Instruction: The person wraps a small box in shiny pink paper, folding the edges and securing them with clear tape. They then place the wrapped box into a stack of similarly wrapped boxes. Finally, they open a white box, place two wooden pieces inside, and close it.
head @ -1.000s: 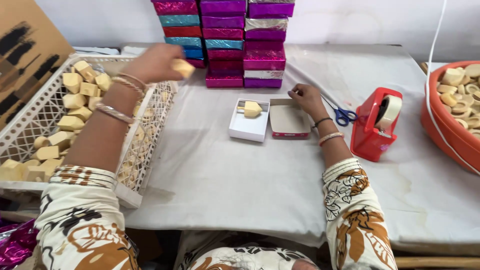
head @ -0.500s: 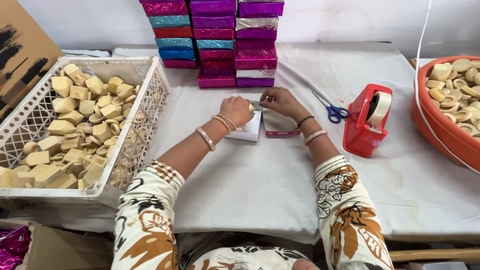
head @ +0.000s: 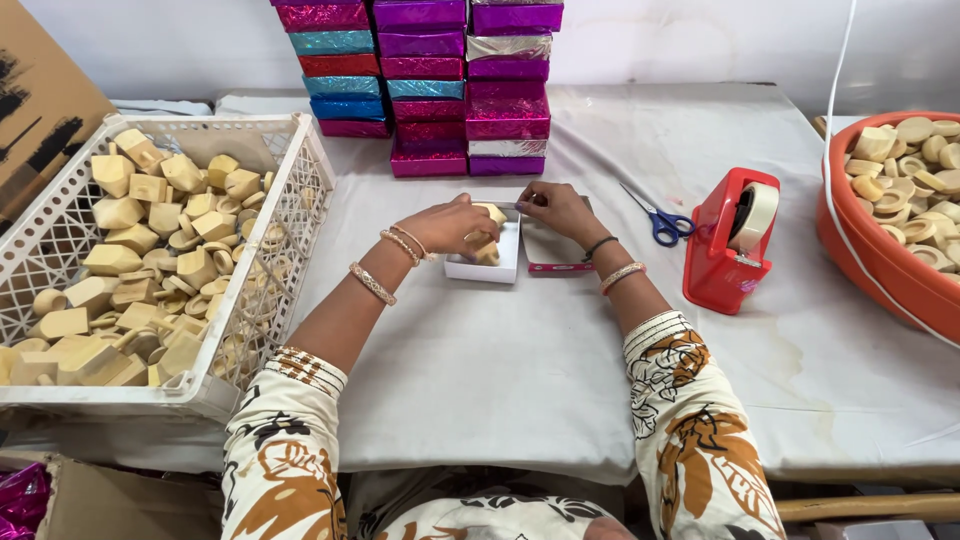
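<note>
Left hand [head: 452, 225] – fingers curled down over pale wooden pieces [head: 488, 232] sitting in the small white box tray [head: 484, 262]; fingertips pinch one piece, the rest of the hand arches above the tray's left wall. Right hand [head: 556, 207] – fingertips pressed together on the tray's far right corner, next to the box lid [head: 556, 255] lying inside-up beside it; whether it pinches the tray's edge or the lid's I cannot tell.

Risks, as I judge them: the tray is light and shallow – a sideways push from the left hand could skid it on the grey cloth [head: 520, 360] or tip a piece out over the wall. Pieces set crooked would stand proud and stop the lid seating.

Outward: white crate [head: 300, 190] of wooden pieces at left, stacked foil boxes [head: 430, 90] behind, blue scissors [head: 660, 222] and red tape dispenser [head: 725, 250] at right.
</note>
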